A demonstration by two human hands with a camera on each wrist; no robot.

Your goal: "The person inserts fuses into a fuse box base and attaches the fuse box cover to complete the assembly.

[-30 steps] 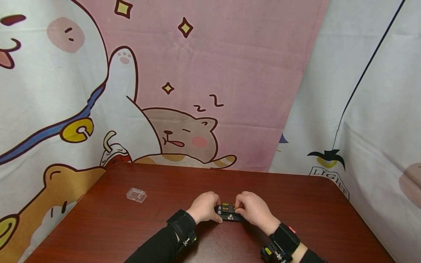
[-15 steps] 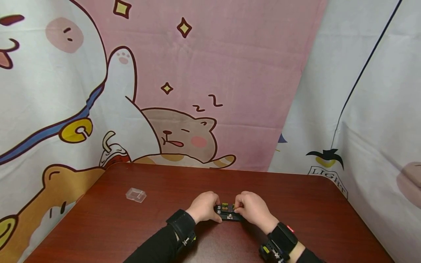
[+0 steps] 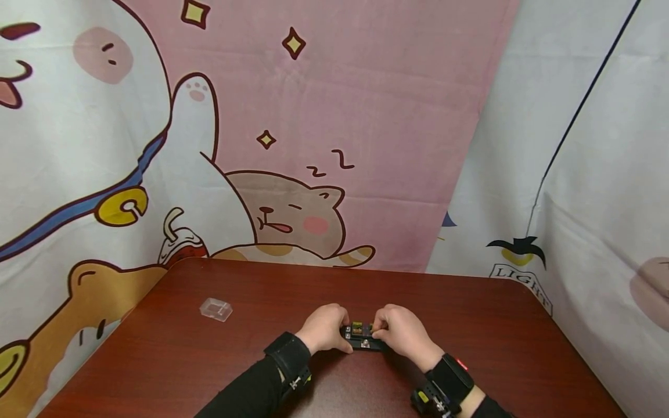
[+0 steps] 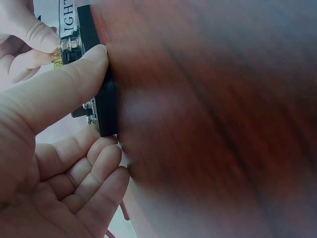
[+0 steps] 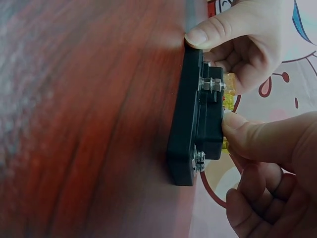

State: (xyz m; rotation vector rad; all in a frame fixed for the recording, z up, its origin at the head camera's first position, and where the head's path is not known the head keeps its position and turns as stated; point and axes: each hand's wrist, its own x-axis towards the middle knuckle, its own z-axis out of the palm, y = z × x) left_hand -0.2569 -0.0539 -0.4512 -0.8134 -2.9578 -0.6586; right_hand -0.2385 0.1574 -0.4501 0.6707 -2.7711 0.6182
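A black fuse block (image 3: 374, 346) with metal bolts lies on the table, near the middle in the head view. My left hand (image 3: 325, 328) grips its left end, the thumb (image 4: 91, 69) pressed along the base's near edge in the left wrist view. Yellow see-through blade fuses (image 5: 229, 83) stand in a row on the raised part of the block. At the block's right end, my right hand (image 3: 405, 332) pinches a yellow blade fuse (image 5: 225, 144) between thumb and finger; most of that fuse is hidden by the fingers.
A small clear plastic box (image 3: 216, 309) lies on the brown wooden table (image 3: 272, 284), to the far left of the hands. Behind the table hangs a cartoon-printed cloth (image 3: 397, 145). Both wrists wear black straps with cameras.
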